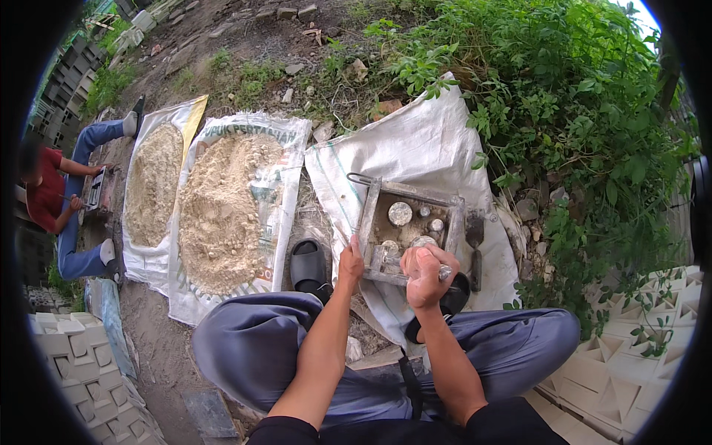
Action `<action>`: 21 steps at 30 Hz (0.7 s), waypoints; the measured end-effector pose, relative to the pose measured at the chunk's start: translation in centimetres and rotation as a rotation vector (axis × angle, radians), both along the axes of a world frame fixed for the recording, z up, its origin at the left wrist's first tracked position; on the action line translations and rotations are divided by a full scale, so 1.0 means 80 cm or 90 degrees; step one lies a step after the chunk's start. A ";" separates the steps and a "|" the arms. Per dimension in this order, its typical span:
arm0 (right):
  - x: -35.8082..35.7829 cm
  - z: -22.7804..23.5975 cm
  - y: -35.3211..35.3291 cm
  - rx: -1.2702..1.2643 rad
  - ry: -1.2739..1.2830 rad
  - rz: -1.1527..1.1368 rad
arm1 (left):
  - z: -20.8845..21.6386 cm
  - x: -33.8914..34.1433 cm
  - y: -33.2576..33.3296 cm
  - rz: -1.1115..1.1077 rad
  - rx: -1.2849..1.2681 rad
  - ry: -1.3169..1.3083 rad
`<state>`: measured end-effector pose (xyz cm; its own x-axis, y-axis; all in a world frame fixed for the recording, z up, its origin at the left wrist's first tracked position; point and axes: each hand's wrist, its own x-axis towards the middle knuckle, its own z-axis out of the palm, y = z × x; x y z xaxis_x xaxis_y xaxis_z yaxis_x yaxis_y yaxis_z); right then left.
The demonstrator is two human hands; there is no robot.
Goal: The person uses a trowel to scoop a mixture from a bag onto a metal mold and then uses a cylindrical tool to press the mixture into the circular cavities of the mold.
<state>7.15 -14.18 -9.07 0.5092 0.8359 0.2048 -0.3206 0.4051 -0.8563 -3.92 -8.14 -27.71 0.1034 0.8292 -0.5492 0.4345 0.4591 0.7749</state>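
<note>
Between my feet stands a square, dust-covered mould frame (pixel 415 191) with several round, pale-topped pegs inside, among them a large one (pixel 400 214) at the far left. Powdery material lies around the pegs. My left hand (pixel 351 261) is closed on the frame's near left side; its fingertips are partly hidden. Over the near right part of the frame, my right hand (pixel 427 276) is wrapped round a grey rod-like tool (pixel 445 272), whose end sticks out of the fist. What the tool's other end looks like is hard to make out.
A white woven sack (pixel 415 141) lies under the frame, with a dirty trowel (pixel 475 256) on its right. Pale powder heaps (pixel 226 211) cover sacks to the left. Beyond them sits another person (pixel 48 185). Patterned blocks (pixel 630 356) are stacked at right; green plants (pixel 564 133) grow behind.
</note>
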 end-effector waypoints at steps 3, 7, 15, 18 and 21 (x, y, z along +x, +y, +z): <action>0.010 -0.070 0.014 0.035 -0.557 -0.215 | 0.003 0.003 -0.003 0.023 0.042 -0.015; -0.008 -0.013 0.011 -0.024 -0.100 -0.100 | -0.025 -0.004 -0.005 0.062 0.081 0.020; -0.002 -0.053 0.018 0.014 -0.501 -0.225 | -0.015 0.000 -0.005 0.057 0.086 0.019; -0.008 -0.004 0.009 0.024 -0.074 -0.065 | -0.025 -0.010 -0.006 0.068 0.093 0.034; 0.014 -0.030 0.016 0.004 -0.345 -0.020 | -0.005 -0.004 -0.009 0.041 0.078 0.015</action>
<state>8.26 -12.92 -11.48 0.3539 0.8201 0.4497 0.1781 0.4129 -0.8932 -4.21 -8.87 -28.14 0.0365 0.8946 -0.4453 0.4255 0.3893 0.8170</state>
